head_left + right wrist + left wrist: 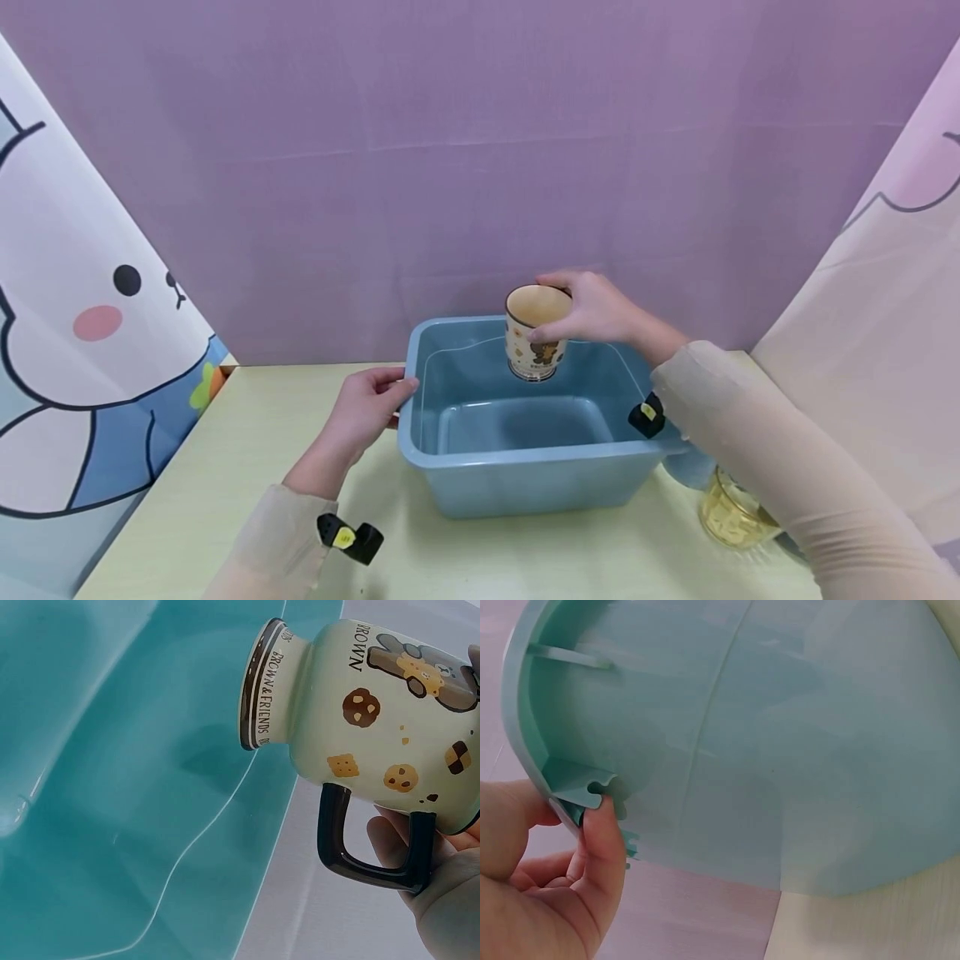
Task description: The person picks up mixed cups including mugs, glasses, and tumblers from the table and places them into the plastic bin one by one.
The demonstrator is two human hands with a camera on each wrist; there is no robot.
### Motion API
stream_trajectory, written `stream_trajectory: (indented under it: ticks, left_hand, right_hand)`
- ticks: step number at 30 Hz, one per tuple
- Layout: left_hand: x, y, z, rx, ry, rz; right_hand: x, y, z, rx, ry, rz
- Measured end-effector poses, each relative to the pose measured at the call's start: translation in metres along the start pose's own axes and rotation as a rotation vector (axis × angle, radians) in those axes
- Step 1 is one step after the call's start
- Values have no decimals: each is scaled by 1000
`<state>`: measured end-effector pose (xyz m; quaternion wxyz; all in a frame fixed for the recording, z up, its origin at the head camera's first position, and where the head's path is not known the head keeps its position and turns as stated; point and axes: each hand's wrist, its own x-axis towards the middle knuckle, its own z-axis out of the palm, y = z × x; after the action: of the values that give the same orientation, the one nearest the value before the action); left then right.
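Observation:
A cream mug (522, 346) with bear and cookie prints hangs upright over the back part of a blue plastic basin (532, 457). My right hand (603, 310) grips it near its top rim, thumb on the near side and fingers at the back. In the right wrist view the mug's dark handle (367, 874) and its narrow, lettered base (270, 694) show. My left hand (365, 414) pinches the basin's left rim between thumb and fingers. From the left wrist view, the fingertips reach under the lip, at the basin's outer wall (727, 750).
A yellow clear glass (733, 512) stands right of the basin, partly behind my right sleeve. Beside it a blue rounded thing (690, 468) shows. A purple cloth (480, 167) hangs behind the pale table (300, 417), with printed cloths on both sides.

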<state>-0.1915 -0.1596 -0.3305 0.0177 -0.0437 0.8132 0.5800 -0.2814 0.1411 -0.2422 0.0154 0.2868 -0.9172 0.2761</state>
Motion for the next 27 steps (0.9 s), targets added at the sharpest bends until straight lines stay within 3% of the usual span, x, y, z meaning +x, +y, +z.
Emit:
stream_trajectory:
  ticks: [27]
  left_hand:
    - [0,-1,0,-2,9,4]
  right_hand:
    - [8,-4,17,27,-50,28]
